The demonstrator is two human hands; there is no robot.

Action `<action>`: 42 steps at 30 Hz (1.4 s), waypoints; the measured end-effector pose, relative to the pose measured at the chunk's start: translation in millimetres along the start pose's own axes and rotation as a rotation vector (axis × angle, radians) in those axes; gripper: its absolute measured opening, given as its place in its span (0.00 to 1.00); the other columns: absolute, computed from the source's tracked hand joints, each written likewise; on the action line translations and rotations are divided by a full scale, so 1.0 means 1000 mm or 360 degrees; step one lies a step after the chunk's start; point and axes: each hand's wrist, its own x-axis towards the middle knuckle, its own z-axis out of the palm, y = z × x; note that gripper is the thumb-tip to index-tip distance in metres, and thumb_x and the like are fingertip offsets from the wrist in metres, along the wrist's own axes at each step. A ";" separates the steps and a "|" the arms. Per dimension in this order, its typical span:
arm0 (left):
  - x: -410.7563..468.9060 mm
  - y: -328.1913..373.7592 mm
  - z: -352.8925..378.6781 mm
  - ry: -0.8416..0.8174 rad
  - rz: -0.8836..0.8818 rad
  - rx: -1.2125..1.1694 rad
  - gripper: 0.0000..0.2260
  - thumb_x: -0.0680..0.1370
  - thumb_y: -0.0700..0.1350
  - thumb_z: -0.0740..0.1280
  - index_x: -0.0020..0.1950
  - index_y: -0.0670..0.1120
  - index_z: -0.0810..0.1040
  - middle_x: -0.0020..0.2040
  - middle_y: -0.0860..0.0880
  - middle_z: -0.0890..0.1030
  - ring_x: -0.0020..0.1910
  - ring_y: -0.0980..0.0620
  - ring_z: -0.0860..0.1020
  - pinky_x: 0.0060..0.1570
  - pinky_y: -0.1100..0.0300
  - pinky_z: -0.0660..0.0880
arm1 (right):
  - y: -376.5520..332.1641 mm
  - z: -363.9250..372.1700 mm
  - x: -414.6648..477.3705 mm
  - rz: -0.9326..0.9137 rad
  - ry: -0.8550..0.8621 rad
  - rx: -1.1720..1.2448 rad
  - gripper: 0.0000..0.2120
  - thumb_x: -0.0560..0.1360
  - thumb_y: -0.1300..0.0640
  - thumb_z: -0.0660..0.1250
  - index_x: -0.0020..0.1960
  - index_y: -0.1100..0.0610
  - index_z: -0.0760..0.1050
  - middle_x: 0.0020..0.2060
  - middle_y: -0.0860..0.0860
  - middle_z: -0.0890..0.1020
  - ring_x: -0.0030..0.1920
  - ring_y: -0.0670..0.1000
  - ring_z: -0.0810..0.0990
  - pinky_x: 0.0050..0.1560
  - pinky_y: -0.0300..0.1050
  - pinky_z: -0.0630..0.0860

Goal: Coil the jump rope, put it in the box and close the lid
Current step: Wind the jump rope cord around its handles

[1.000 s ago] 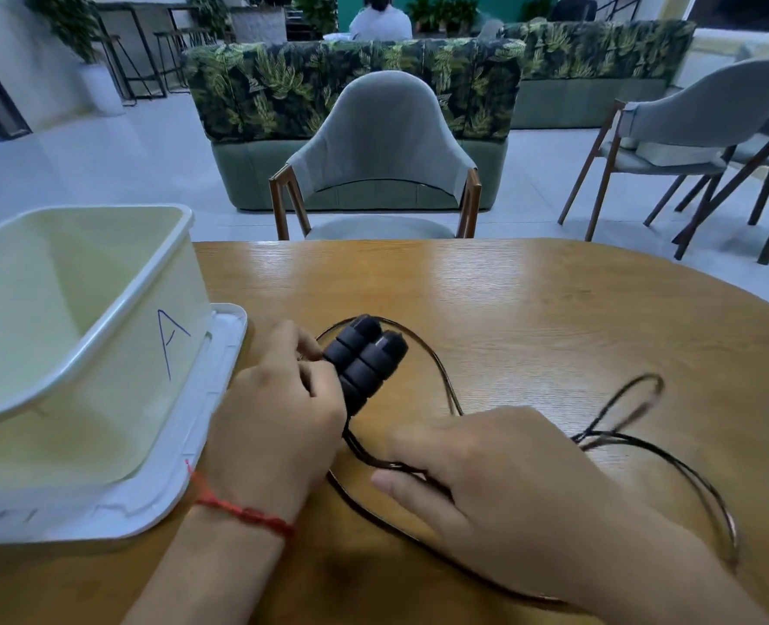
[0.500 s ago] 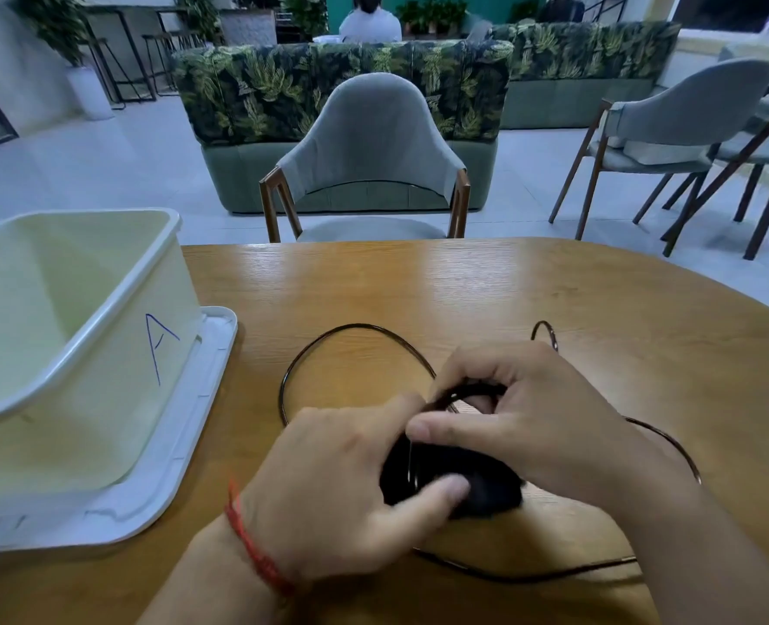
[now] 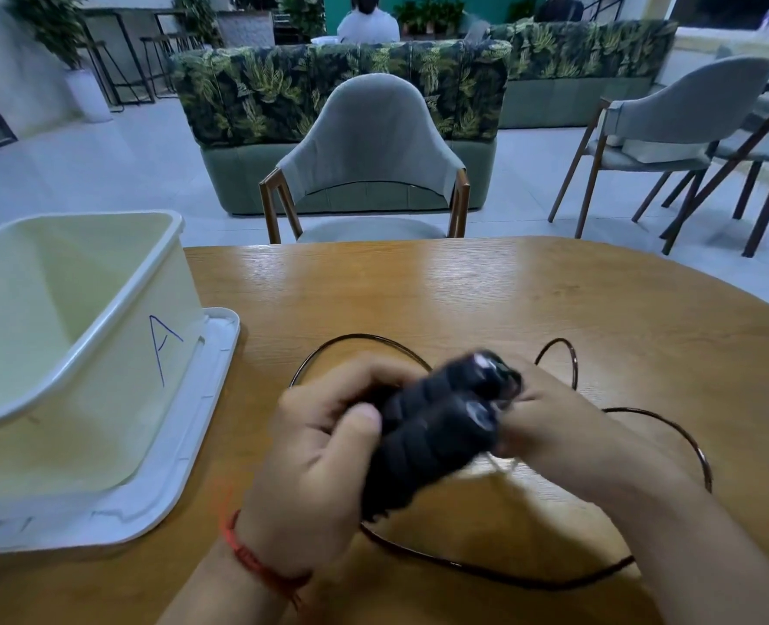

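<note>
1. Head view: the left hand [image 3: 324, 448] is wrapped around the two black jump rope handles [image 3: 437, 426], held together above the surface [image 3: 464, 290].
2. The right hand [image 3: 549, 435] pinches at the handles' ends; motion blur hides the exact grip.
3. The cord [image 3: 500, 575] loops loosely on the surface.
4. The open box [image 3: 103, 318] stands on its lid [image 3: 184, 448] at left.

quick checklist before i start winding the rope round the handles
1. Both handles together in left hand: ok.
2. Right hand on the cord by the handle ends: cannot tell, blurred.
3. Rope coiled: not ok, loose loops lie on the table.
4. Rope free of knots: cannot tell.
5. Box open and empty: ok.
6. Lid free: not ok, box stands on it.
</note>
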 end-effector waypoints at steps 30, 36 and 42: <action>0.005 -0.007 -0.017 -0.0511 -0.0152 0.1157 0.22 0.84 0.67 0.53 0.47 0.58 0.81 0.41 0.57 0.83 0.43 0.56 0.82 0.39 0.55 0.76 | -0.003 0.003 -0.004 -0.0420 0.0355 -0.0759 0.08 0.74 0.47 0.81 0.41 0.50 0.87 0.32 0.46 0.83 0.33 0.46 0.79 0.34 0.45 0.76; 0.001 0.000 -0.004 -0.0955 0.0107 0.0923 0.25 0.74 0.72 0.73 0.58 0.53 0.85 0.44 0.56 0.85 0.43 0.56 0.84 0.42 0.53 0.80 | -0.004 -0.004 -0.006 -0.0125 0.0111 -0.0438 0.19 0.68 0.48 0.87 0.39 0.54 0.77 0.29 0.46 0.78 0.31 0.48 0.73 0.34 0.44 0.70; -0.004 -0.002 -0.003 -0.0795 0.0093 0.0849 0.39 0.66 0.64 0.83 0.70 0.57 0.68 0.45 0.54 0.85 0.41 0.55 0.86 0.40 0.50 0.82 | -0.002 -0.001 -0.003 -0.0130 0.0190 -0.0223 0.21 0.69 0.51 0.86 0.37 0.53 0.73 0.31 0.51 0.73 0.31 0.47 0.68 0.32 0.38 0.65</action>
